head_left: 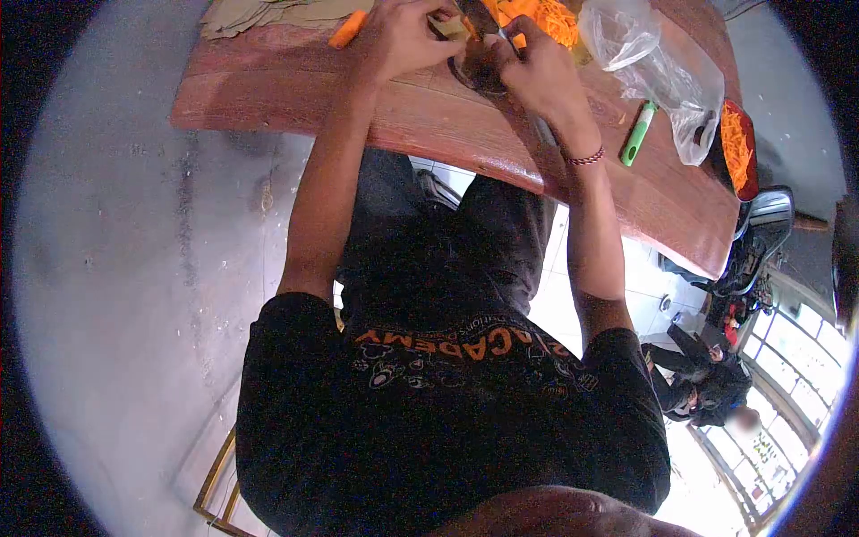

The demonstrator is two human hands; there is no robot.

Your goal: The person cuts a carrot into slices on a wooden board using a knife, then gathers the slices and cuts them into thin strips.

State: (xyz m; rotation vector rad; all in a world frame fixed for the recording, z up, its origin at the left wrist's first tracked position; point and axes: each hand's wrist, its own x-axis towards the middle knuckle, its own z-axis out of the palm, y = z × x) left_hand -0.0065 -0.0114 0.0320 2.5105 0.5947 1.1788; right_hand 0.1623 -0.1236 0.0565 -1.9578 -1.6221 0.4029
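Note:
My left hand (403, 38) is closed in a pinch at the table's upper edge of view, on a small brownish-yellow piece (450, 29) whose kind I cannot make out. A knife (478, 16) with a dark blade is gripped in my right hand (543, 79), its blade pointing towards the left fingers. Shredded carrot (548, 21) lies in an orange heap just beyond the right hand. Beside my left wrist rests a carrot piece (347, 29). Below the blade, a dark round shape on the table is partly hidden by the hands.
On the wooden table (259, 85) lie brown paper-like sheets (259, 13), a clear plastic bag (622, 36) and a green-handled tool (639, 134). A dark tray (750, 183) of shredded carrot sits by the right edge. Another person (716, 385) is farther off at right.

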